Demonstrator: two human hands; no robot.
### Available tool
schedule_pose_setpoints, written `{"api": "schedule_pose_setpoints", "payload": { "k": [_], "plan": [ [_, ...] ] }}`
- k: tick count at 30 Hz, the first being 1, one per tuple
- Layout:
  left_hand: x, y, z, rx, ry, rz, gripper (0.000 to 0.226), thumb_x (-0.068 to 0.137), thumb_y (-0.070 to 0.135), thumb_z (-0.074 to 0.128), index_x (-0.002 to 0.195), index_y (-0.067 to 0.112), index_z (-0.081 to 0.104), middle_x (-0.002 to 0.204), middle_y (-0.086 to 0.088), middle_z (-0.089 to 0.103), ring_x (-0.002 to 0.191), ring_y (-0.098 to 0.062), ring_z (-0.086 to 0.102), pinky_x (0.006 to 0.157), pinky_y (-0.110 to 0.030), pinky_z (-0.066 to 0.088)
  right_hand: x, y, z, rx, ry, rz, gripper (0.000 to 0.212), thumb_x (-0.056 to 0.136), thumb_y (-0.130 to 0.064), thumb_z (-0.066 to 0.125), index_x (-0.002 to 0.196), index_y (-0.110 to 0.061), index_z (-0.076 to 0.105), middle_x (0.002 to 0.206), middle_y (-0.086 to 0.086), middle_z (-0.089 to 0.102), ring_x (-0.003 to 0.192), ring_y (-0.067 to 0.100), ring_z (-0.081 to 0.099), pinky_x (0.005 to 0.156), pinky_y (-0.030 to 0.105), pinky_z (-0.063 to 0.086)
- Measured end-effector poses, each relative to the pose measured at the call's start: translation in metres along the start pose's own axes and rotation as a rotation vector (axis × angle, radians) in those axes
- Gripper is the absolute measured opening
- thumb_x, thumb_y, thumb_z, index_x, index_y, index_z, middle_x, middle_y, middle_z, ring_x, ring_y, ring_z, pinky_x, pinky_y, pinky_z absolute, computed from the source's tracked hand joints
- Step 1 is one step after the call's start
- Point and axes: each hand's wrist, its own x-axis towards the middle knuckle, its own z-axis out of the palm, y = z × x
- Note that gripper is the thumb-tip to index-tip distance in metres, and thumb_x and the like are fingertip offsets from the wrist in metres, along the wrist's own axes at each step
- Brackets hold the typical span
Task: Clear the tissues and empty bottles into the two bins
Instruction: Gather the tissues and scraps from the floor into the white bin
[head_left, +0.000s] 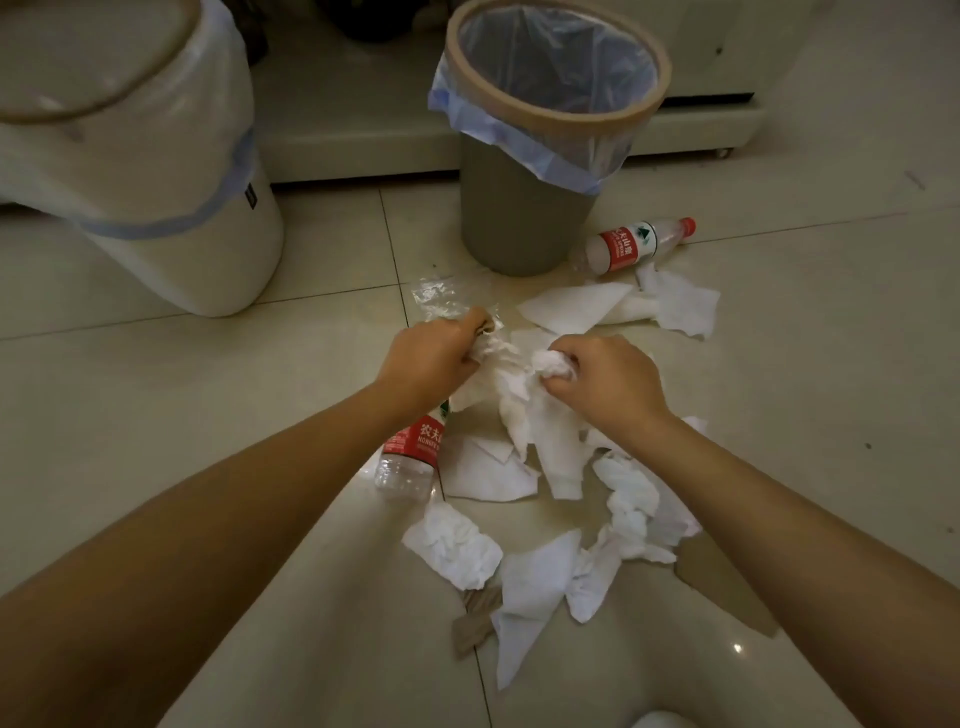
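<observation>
White tissues (524, 457) lie scattered over the tiled floor in front of me. My left hand (426, 358) is shut on a bunch of tissue and my right hand (602, 379) is shut on a crumpled tissue wad (548, 364); the hands are close together above the pile. One empty bottle with a red label (410, 457) lies under my left wrist. Another red-labelled bottle (631, 244) lies beside the grey bin (524, 218), which is open and lined with a bluish bag. A white bin (171, 208) with a swing lid stands at the left.
A clear plastic wrapper (441, 301) lies just beyond my left hand. Brown paper scraps (475, 618) and a cardboard piece (727, 587) lie among the near tissues. A white cabinet base (363, 140) runs behind the bins.
</observation>
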Motion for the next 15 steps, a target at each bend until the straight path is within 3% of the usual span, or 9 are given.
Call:
{"api": "schedule_pose_setpoints", "payload": {
  "k": [5,11,15],
  "plan": [
    [-0.005,-0.018,-0.05,-0.088,0.113,-0.096,0.034,0.092,0.026,0.058,0.124,0.02,0.049,0.096,0.001,0.064,0.08,-0.018,0.061,0.067,-0.03,0.05,0.025,-0.039,-0.026,0.163,0.094,-0.05,0.018,0.079,-0.029,0.067,0.092,-0.017,0.07,0.082,0.002,0.07,0.074,0.019,0.062,0.067,0.04,0.054],
    [-0.03,-0.059,-0.111,-0.111,0.245,-0.201,0.032,0.089,0.025,0.062,0.118,0.016,0.053,0.098,-0.006,0.068,0.08,-0.022,0.064,0.07,-0.04,0.055,0.049,-0.11,-0.056,0.3,0.124,-0.166,0.016,0.08,-0.023,0.07,0.095,-0.018,0.073,0.084,-0.001,0.071,0.076,0.016,0.064,0.068,0.03,0.053],
    [-0.044,-0.083,-0.159,-0.045,0.334,-0.246,0.023,0.089,0.024,0.06,0.111,0.016,0.057,0.094,-0.005,0.068,0.081,-0.022,0.063,0.071,-0.037,0.053,0.064,-0.161,-0.07,0.39,0.125,-0.234,0.016,0.082,-0.024,0.071,0.097,-0.019,0.072,0.088,0.001,0.071,0.079,0.015,0.065,0.076,0.031,0.056]
  ]
}}
